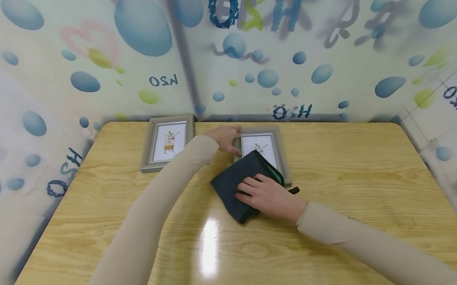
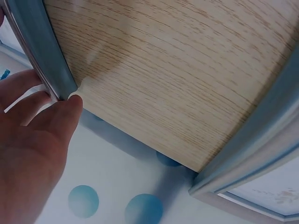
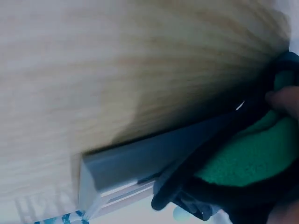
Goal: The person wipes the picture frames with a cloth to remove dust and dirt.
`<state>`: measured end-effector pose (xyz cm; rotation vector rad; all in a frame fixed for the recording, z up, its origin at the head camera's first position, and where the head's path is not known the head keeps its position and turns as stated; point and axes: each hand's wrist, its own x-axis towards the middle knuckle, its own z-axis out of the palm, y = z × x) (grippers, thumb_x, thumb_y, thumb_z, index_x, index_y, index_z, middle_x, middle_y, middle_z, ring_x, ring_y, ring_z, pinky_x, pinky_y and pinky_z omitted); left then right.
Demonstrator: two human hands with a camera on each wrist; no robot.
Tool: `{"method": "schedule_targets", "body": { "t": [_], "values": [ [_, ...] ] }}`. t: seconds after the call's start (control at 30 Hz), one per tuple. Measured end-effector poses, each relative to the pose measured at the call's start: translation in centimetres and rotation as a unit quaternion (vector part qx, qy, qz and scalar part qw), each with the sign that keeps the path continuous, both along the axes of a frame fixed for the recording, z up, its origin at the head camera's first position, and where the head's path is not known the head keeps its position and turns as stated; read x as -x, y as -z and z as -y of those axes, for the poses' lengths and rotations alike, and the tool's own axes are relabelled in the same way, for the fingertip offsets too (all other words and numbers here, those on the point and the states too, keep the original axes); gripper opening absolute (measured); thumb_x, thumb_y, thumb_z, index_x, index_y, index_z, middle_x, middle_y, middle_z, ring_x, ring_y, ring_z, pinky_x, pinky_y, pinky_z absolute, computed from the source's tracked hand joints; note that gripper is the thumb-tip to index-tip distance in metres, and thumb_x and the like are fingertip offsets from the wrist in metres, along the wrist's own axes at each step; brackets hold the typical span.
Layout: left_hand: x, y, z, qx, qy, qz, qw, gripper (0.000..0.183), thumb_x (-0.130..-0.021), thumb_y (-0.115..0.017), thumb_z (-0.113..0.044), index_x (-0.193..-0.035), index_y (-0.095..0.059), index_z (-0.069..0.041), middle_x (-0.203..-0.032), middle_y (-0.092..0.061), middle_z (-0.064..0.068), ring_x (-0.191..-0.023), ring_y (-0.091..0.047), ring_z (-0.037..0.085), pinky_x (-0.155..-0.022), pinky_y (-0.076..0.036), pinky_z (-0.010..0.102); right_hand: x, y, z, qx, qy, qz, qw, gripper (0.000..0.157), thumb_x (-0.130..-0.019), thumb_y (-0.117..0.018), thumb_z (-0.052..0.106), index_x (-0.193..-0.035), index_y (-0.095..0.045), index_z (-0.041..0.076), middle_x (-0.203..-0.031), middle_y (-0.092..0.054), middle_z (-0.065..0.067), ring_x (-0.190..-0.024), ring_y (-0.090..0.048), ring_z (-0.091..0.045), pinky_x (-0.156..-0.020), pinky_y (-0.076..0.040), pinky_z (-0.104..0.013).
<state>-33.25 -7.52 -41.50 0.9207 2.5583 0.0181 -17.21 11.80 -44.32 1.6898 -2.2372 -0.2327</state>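
My left hand (image 1: 224, 138) grips the left edge of a grey picture frame (image 1: 283, 156), near its upper corner. In the left wrist view, the thumb lies along the outer side while the fingers reach over the face of the frame. My right hand (image 1: 270, 197) holds a folded dark navy cloth (image 1: 229, 183) against that frame's lower part, covering some of its plant picture. The cloth's green inner side (image 3: 252, 154) and black trim show in the right wrist view, with the thumb at the fold.
A second grey picture frame (image 1: 147, 147), with a potted-plant print, lies to the left, partly behind my left forearm. Both are on a wood-grain table (image 1: 351, 170). A white wall covering (image 1: 202, 69) with blue spots and lettering borders the table's back and sides.
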Motion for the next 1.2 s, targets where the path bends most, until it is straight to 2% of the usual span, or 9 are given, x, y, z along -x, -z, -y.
{"method": "schedule_targets", "body": {
  "t": [0.13, 0.3, 0.43, 0.53, 0.63, 0.77, 1.0, 1.1, 1.2],
  "values": [
    [0.3, 0.1, -0.2, 0.010, 0.010, 0.003, 0.9999, 0.073, -0.089, -0.067, -0.046, -0.138, -0.047, 0.005, -0.145, -0.038, 0.017, -0.127, -0.044, 0.031, -0.104, -0.036, 0.038, 0.0, 0.0, -1.1, -0.021, 0.027, -0.010, 0.999, 0.033, -0.087, -0.072, 0.012, -0.120, -0.068, 0.014, -0.114, -0.060, -0.002, -0.099, -0.051, -0.019, -0.078, -0.043, -0.032],
    [0.4, -0.5, -0.4, 0.016, 0.010, 0.012, 0.9998, 0.076, -0.089, -0.069, -0.042, -0.139, -0.043, 0.008, -0.154, -0.024, 0.021, -0.135, -0.036, 0.034, -0.111, -0.027, 0.037, -0.7, -0.2, -4.6, -0.021, 0.081, 0.005, 0.996, 0.032, -0.086, -0.072, 0.008, -0.117, -0.069, 0.009, -0.108, -0.059, -0.006, -0.089, -0.050, -0.021, -0.073, -0.047, -0.030],
    [0.3, -0.9, -0.3, 0.009, 0.015, 0.007, 0.9998, 0.072, -0.088, -0.070, -0.041, -0.136, -0.047, 0.008, -0.149, -0.033, 0.020, -0.130, -0.042, 0.034, -0.109, -0.031, 0.037, -0.8, 0.1, -7.9, 0.005, 0.104, 0.012, 0.994, 0.034, -0.081, -0.074, 0.002, -0.114, -0.070, 0.007, -0.104, -0.058, -0.008, -0.085, -0.049, -0.022, -0.071, -0.049, -0.030],
    [0.4, -0.7, -0.2, 0.007, 0.009, 0.003, 0.9999, 0.072, -0.087, -0.070, -0.042, -0.135, -0.049, 0.007, -0.146, -0.039, 0.018, -0.128, -0.045, 0.033, -0.108, -0.034, 0.037, -0.8, 0.4, -8.7, 0.008, 0.110, 0.004, 0.994, 0.033, -0.080, -0.075, 0.001, -0.112, -0.071, 0.007, -0.103, -0.058, -0.008, -0.085, -0.049, -0.023, -0.067, -0.050, -0.028],
    [0.5, -0.2, -0.2, 0.014, -0.003, 0.003, 0.9999, 0.075, -0.085, -0.071, -0.045, -0.137, -0.048, 0.005, -0.149, -0.036, 0.017, -0.130, -0.042, 0.032, -0.109, -0.032, 0.038, -1.1, 0.3, -7.6, 0.004, 0.120, 0.007, 0.993, 0.030, -0.081, -0.074, 0.003, -0.110, -0.072, 0.006, -0.103, -0.058, -0.008, -0.085, -0.049, -0.023, -0.061, -0.051, -0.027],
    [0.5, 0.1, -0.4, 0.029, -0.016, -0.004, 0.9994, 0.079, -0.083, -0.071, -0.051, -0.139, -0.048, 0.001, -0.152, -0.032, 0.014, -0.132, -0.040, 0.031, -0.109, -0.032, 0.039, -1.4, 0.2, -4.1, 0.004, 0.118, 0.018, 0.993, 0.027, -0.084, -0.072, 0.005, -0.111, -0.073, 0.006, -0.102, -0.060, -0.008, -0.084, -0.050, -0.022, -0.059, -0.050, -0.025],
    [0.4, 0.5, -0.2, 0.023, -0.042, 0.007, 0.9989, 0.078, -0.085, -0.068, -0.051, -0.144, -0.044, -0.007, -0.157, -0.023, 0.009, -0.137, -0.033, 0.027, -0.110, -0.031, 0.038, -1.4, 0.0, 2.0, 0.018, 0.063, 0.036, 0.997, 0.029, -0.089, -0.068, 0.009, -0.118, -0.070, 0.008, -0.108, -0.063, -0.005, -0.091, -0.054, -0.020, -0.063, -0.052, -0.024],
    [0.2, 0.3, -0.2, 0.021, -0.033, 0.003, 0.9992, 0.078, -0.085, -0.067, -0.052, -0.144, -0.043, -0.008, -0.157, -0.022, 0.009, -0.137, -0.034, 0.028, -0.109, -0.031, 0.038, -1.5, 0.0, 2.5, 0.014, 0.067, 0.055, 0.996, 0.032, -0.089, -0.068, 0.010, -0.121, -0.068, 0.010, -0.111, -0.063, -0.005, -0.094, -0.054, -0.020, -0.060, -0.051, -0.024],
    [0.1, 0.0, -0.1, 0.024, -0.025, -0.008, 0.9994, 0.079, -0.084, -0.067, -0.054, -0.143, -0.045, -0.007, -0.157, -0.023, 0.010, -0.137, -0.035, 0.028, -0.110, -0.031, 0.038, -1.4, 0.0, 1.1, 0.020, 0.091, 0.075, 0.993, 0.036, -0.087, -0.070, 0.008, -0.123, -0.067, 0.012, -0.110, -0.062, -0.004, -0.094, -0.054, -0.020, -0.056, -0.050, -0.024]
  ]
}}
